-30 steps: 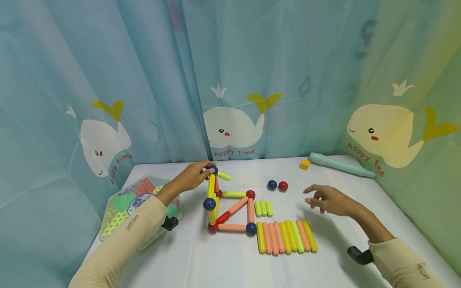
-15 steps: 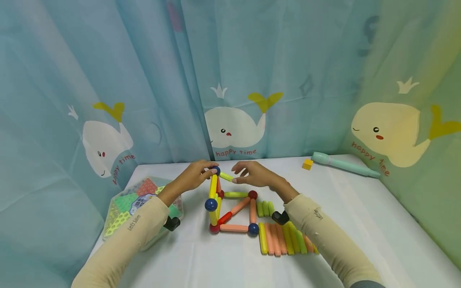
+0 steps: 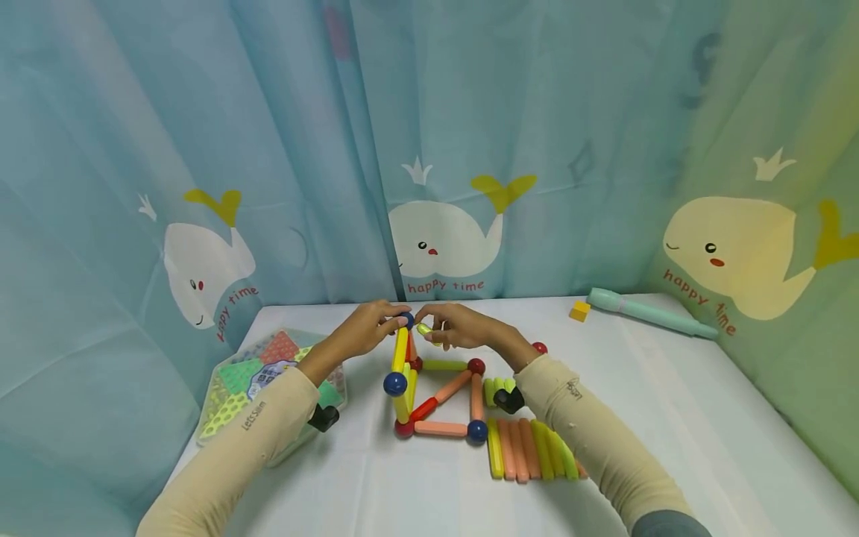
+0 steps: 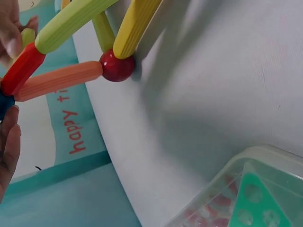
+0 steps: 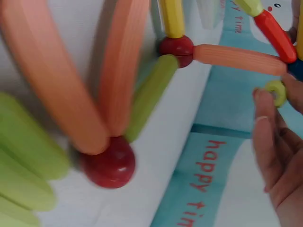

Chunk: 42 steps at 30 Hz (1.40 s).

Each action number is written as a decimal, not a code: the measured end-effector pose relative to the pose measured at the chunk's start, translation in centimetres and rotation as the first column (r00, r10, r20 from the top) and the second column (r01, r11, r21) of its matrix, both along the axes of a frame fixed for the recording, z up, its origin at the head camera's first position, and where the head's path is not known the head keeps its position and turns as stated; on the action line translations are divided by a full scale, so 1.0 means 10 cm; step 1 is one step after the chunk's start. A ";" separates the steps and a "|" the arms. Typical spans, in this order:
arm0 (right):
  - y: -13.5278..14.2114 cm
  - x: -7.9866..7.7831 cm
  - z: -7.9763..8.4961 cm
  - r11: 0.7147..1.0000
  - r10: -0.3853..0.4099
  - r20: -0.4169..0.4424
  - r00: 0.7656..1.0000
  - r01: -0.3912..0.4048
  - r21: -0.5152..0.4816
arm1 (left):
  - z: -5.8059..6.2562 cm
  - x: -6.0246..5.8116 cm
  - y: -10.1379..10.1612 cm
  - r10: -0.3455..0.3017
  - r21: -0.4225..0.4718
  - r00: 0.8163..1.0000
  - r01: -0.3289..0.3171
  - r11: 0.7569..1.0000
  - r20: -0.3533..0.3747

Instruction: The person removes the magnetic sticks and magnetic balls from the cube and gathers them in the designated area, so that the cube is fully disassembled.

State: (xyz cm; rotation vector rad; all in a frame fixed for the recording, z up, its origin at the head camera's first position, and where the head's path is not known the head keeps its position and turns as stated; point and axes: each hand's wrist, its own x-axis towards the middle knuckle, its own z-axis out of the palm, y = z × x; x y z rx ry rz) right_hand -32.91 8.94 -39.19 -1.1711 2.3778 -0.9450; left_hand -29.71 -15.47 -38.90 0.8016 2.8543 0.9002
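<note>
A magnetic-rod frame of coloured rods and balls stands mid-table. At its raised back corner my left hand (image 3: 365,328) holds the blue ball (image 3: 407,321) between thumb and fingers. My right hand (image 3: 463,327) pinches a short yellow-green rod (image 5: 277,93) right beside that ball; its ringed end faces the right wrist camera. From the blue ball an orange rod (image 4: 61,80) runs down to a red ball (image 4: 117,66). A yellow rod (image 3: 400,350) links it to the front blue ball (image 3: 395,384). The base holds a diagonal of orange and red rods (image 3: 452,388).
Right of the frame lie short green rods (image 3: 490,391) and a row of long rods (image 3: 523,447), partly under the right sleeve. A lidded clear box (image 3: 221,380) stands left. A loose red ball (image 3: 540,348), a yellow cube (image 3: 580,311) and a teal pen-shaped object (image 3: 651,315) are farther right.
My right hand has come left from the open table to the raised corner and now pinches the short yellow-green rod, which has turned. My left hand stays on the blue ball.
</note>
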 end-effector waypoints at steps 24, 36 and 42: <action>1.38 0.58 -0.34 0.980 -0.167 0.193 0.967 0.141 0.141 | 0.02 0.05 -0.03 0.008 -0.008 1.000 -0.008 1.000 0.002; 1.47 0.63 -0.59 0.933 -0.235 0.106 0.966 0.194 0.302 | 0.00 0.03 -0.03 0.005 -0.008 1.000 -0.005 1.000 -0.005; 1.46 0.63 -0.61 0.940 -0.240 0.100 0.966 0.205 0.274 | 0.00 0.02 -0.01 0.024 0.008 0.999 -0.024 1.000 0.024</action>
